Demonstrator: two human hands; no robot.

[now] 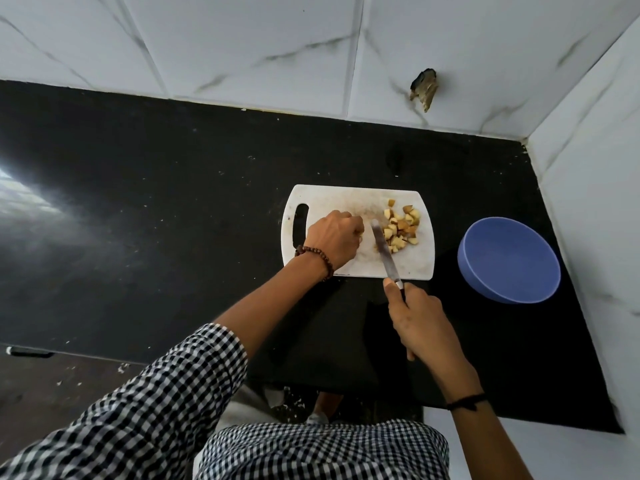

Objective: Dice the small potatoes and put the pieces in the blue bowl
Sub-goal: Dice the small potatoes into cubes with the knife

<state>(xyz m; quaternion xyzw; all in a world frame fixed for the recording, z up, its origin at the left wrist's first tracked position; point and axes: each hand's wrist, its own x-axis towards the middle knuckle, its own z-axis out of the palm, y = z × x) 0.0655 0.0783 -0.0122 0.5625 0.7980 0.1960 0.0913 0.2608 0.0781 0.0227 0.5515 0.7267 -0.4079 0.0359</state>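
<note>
White marble-look wall tiles [277, 46] at the back and on the right, meeting in a corner. Black speckled counter [173, 168] runs below them, with glare on its left side. Person wears a black-and-white checked shirt; the left sleeve [156, 393] is rolled to the forearm.

White cutting board [346, 199] lies flat on the counter right of centre, with its handle slot [300, 221] at the left end. Blue bowl [502, 251] sits on the counter to the right of the board, near it but not touching, close to the corner.

Hands are apart. Left hand [334, 239] is over the left-middle of the board, knuckles up and fingers curled under. Can't tell if it pinches anything, since the fingertips are hidden. Right hand [420, 320] is off the board's near edge, wrapped around the knife [384, 251] handle with the forefinger straight along the top. The blade angles up-left across the board, tip just right of the left hand's fingers.

Diced potato pieces [401, 226], yellow with brown skin, are piled on the right half of the board against the blade's right side.

Brown bead bracelet [318, 258] on the left wrist, black thread [465, 400] on the right. Broken hole [424, 90] in a back wall tile above the board.
</note>
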